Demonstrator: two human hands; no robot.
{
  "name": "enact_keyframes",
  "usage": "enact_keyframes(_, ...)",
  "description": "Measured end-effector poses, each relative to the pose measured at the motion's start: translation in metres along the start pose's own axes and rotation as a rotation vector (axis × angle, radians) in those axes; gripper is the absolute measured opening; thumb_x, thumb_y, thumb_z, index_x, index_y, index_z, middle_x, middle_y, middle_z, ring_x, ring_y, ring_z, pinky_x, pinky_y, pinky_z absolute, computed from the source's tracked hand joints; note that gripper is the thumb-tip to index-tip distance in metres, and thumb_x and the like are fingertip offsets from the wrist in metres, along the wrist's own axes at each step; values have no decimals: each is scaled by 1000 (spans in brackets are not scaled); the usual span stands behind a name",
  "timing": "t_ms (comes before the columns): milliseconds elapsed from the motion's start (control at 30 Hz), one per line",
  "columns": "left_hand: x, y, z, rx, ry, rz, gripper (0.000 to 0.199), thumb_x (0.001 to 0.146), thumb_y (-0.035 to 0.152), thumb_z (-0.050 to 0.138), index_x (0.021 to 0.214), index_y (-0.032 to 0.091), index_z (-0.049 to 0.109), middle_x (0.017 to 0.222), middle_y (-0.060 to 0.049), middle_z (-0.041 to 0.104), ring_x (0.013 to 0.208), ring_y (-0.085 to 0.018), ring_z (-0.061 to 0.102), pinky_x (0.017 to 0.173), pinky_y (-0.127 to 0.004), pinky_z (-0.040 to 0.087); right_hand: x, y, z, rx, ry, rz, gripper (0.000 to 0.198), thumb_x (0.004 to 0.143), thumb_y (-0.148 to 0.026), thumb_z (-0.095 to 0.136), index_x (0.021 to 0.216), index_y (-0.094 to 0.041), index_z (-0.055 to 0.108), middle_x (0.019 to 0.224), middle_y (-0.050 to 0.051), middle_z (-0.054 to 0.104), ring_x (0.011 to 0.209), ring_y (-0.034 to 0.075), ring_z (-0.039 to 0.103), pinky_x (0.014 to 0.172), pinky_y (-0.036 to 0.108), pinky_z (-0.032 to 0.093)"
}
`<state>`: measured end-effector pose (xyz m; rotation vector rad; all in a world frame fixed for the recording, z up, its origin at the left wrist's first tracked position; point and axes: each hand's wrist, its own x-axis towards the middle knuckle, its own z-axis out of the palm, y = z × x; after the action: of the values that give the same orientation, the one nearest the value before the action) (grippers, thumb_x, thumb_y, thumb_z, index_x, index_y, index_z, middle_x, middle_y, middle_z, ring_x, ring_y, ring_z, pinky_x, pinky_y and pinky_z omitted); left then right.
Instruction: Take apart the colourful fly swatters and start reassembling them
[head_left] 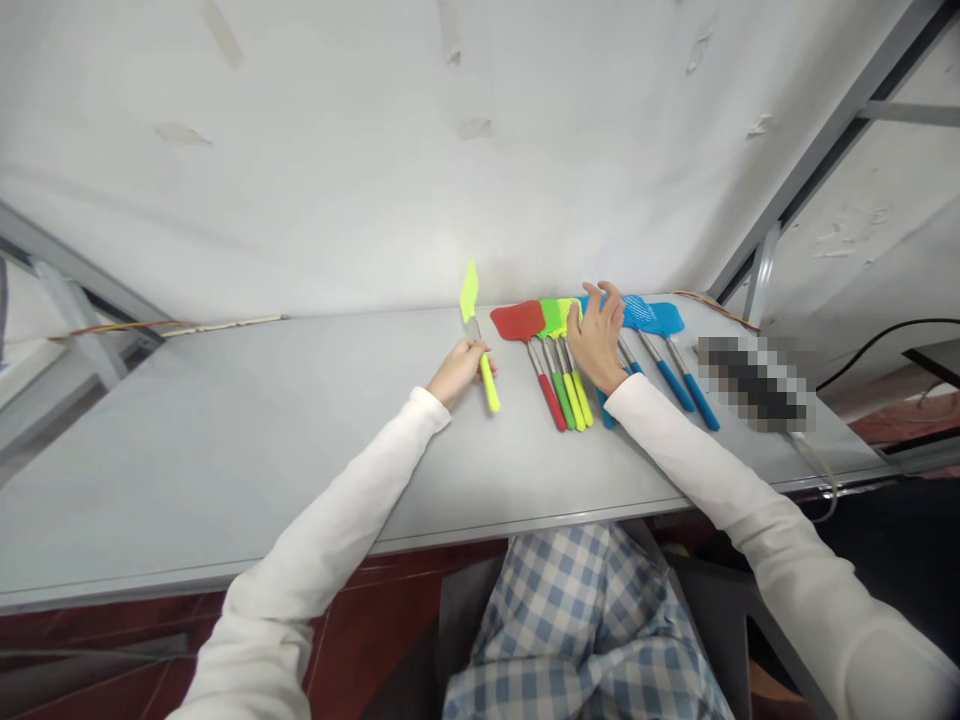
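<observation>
Along the grey bench [225,450], starting from the left: left hand [459,372], fingers wrapped around a yellow spatula [488,382], gripping it where shaft meets handle, blade tipped away and showing against the white wall [315,150]! Just right of that, a red spatula [520,320] leads the row, handle slanting toward the near edge. Tight beside it comes a green spatula [562,400], then two yellow-handled ones [583,400] side by side. And now the right hand [598,335], fingers spread wide over the row; whether it touches anything, I can't tell. Past it fan the blue spatulas [675,385], blades overlapping, and at far right sits a dark pixelated object [757,385].
</observation>
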<state>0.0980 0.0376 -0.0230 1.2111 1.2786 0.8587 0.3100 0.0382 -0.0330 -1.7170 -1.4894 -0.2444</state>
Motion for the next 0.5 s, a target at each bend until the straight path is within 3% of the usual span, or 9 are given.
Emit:
enact_keyframes(133,-9,-4,6,273,-25,43,19,88,36,47,78,20,45,57,2,60,45,-10,49,47,-23,34,-2,0,1,-17,-25,2,42,94,-30,33,130,-14,46,137,18,37,125,28,37,104,49,32)
enact_keyframes(267,-17,-3,6,642,80,139,24,85,42,48,72,23,44,49,2,56,56,-17,57,61,-28,38,-4,0,1,-36,-61,-8,40,93,-28,33,127,-13,48,135,19,38,123,29,38,102,50,33)
enact_keyframes(400,-17,-2,5,927,233,155,26,83,44,46,68,23,44,70,-4,65,76,-23,62,64,-31,37,-5,-1,0,-63,-89,-24,39,90,-24,36,125,-12,50,134,19,38,121,30,39,101,50,34)
enact_keyframes(500,-15,-3,5,1019,219,174,33,86,48,40,66,22,44,77,-5,66,81,-24,63,65,-32,36,-6,-1,-1,-81,-106,-43,38,90,-23,36,123,-12,50,133,20,39,121,31,39,100,50,35)
